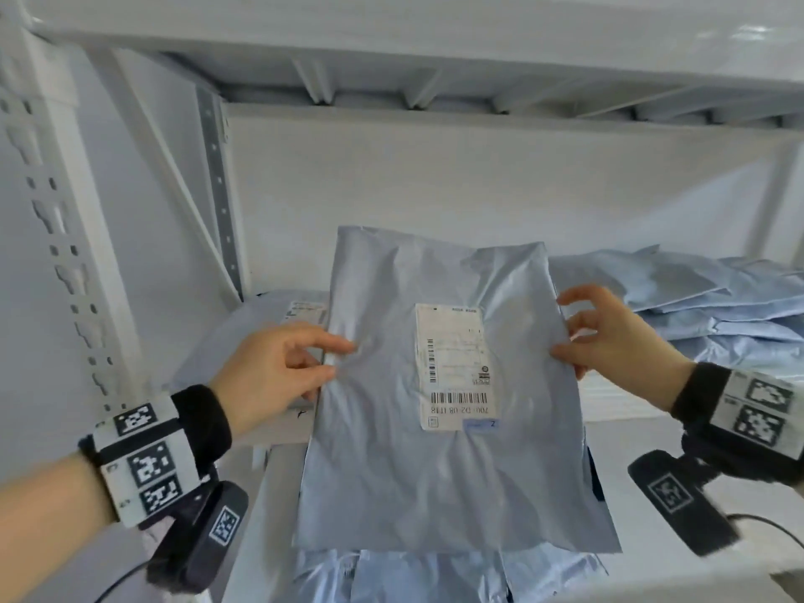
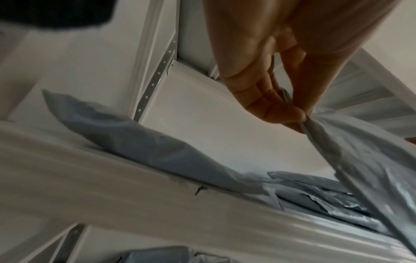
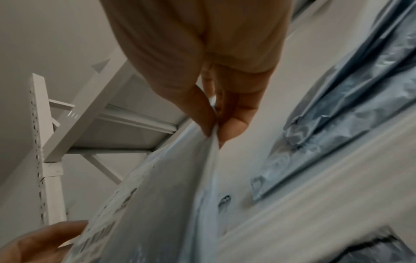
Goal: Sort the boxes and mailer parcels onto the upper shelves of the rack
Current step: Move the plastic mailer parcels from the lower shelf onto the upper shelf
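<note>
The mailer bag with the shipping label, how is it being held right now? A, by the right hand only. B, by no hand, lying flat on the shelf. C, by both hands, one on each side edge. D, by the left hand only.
C: the left hand and the right hand each pinch a side edge of the mailer bag.

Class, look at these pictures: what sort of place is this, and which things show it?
Probably a parcel storeroom or mailroom: a white metal rack, a pile of grey mailer parcels on its shelf, and a mailer bearing a barcoded shipping label.
</note>
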Available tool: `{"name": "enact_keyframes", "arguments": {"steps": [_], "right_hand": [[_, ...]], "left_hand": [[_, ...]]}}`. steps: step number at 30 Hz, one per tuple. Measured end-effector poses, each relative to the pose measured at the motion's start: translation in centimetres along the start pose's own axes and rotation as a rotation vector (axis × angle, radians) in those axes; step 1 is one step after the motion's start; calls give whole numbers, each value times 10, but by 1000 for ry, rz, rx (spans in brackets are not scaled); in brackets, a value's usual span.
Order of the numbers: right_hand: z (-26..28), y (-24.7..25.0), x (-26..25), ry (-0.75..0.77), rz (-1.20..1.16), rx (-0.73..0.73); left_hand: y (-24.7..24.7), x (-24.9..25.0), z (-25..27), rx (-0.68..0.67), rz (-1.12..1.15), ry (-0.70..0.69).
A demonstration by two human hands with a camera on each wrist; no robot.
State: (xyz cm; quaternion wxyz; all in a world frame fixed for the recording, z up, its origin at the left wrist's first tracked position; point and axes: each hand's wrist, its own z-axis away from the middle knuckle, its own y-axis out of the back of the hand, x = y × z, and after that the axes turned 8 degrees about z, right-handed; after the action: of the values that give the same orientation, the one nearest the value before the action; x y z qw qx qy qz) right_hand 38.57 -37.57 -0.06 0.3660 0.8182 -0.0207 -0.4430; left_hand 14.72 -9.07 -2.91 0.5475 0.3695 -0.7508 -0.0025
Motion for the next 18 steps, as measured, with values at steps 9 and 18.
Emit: {"name": "enact_keyframes", "arguments": {"steps": [9,18], "right_hand": [[-93,6,-24,50,314,-177],[-178,-34,-26,112,697,-485]], "left_hand": [[11,19,-89,-144,-294,206],[6,-4,-154,-307,-488,418]]}}
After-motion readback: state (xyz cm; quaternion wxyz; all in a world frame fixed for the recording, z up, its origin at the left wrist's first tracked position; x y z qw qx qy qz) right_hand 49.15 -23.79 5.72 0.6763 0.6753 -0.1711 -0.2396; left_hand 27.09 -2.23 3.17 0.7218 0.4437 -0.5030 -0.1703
